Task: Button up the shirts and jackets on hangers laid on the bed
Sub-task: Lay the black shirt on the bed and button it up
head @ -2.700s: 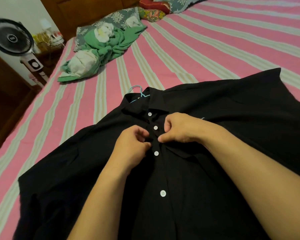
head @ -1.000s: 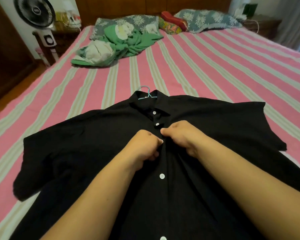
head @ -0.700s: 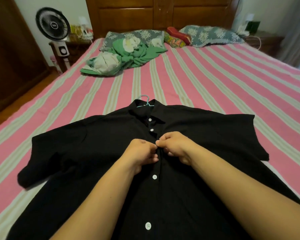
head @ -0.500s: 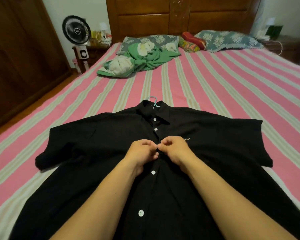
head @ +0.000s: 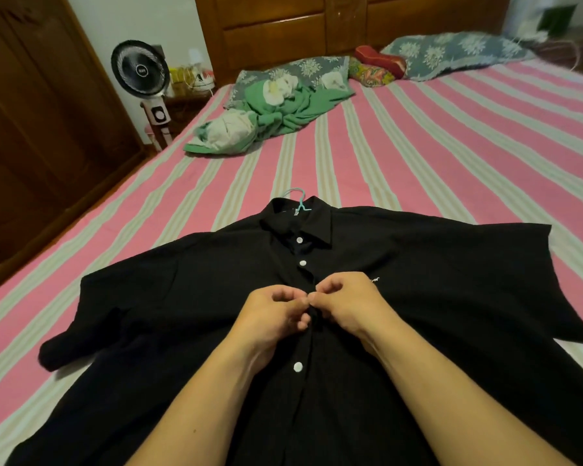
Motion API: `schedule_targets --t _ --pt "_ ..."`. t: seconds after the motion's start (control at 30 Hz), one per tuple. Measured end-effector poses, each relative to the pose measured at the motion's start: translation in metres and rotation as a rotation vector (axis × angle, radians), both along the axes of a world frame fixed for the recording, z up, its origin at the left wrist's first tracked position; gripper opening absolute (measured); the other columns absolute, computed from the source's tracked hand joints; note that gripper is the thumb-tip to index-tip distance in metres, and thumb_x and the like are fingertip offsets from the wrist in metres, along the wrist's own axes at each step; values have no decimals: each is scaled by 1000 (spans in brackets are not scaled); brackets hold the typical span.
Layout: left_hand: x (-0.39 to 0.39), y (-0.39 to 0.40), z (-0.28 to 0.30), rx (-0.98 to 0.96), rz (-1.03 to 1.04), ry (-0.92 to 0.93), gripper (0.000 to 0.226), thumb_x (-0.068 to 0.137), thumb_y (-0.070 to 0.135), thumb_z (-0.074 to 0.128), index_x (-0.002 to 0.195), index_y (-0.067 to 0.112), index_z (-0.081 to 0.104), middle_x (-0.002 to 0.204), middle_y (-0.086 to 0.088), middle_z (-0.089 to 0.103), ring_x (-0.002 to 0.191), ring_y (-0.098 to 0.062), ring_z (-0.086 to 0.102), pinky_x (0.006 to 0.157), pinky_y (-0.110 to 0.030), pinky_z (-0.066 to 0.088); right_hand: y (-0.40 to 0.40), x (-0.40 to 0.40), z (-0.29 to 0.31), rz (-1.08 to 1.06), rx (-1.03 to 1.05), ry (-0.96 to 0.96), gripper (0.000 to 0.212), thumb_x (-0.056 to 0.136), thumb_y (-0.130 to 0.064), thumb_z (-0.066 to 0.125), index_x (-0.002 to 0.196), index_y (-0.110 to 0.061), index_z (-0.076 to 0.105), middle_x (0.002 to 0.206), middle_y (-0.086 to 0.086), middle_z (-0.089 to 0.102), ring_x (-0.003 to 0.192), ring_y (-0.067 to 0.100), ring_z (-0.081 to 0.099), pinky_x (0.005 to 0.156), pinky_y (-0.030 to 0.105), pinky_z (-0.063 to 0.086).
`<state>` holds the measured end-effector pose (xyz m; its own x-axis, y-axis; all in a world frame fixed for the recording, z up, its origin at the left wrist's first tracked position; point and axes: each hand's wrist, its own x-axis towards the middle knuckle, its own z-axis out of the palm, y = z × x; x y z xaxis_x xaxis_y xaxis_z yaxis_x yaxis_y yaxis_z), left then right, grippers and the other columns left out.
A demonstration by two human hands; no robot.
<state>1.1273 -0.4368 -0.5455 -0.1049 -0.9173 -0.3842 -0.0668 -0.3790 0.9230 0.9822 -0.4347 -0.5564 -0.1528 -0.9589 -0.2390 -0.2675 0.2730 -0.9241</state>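
Bed (head: 418,156), pink-striped, carries one black short-sleeved shirt (head: 189,297) laid flat, front up, on a teal hanger (head: 298,200) whose hook shows above the collar; a crumpled green garment (head: 283,109) lies well apart near the pillows. Left hand (head: 270,317) and right hand (head: 347,304) meet at the placket, fingers curled, both pinching shirt fabric at the third button position, the button itself hidden. Two upper buttons (head: 302,263) look fastened, lower button (head: 297,366) status unclear, so judged under half done on this shirt.
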Motion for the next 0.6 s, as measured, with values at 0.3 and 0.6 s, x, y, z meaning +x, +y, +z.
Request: schedule_targets --t 0.3,0.6 --pt "-1 0 -3 -50 35 -20 8 93 -2 65 99 -7 69 76 -12 65 59 -14 63 56 -23 54 -2 2 3 -35 47 150 12 78 -23 75 69 -20 68 60 -2 66 54 15 57 56 30 49" --pt "1 -1 -2 -46 51 -7 7 92 -2 66 97 -5 70 76 -11 68 62 -15 65 59 -24 56 7 -1 14 30 45 34 9 85 -14 72 77 -18 73 71 3 72 64 14 63 69 35 57"
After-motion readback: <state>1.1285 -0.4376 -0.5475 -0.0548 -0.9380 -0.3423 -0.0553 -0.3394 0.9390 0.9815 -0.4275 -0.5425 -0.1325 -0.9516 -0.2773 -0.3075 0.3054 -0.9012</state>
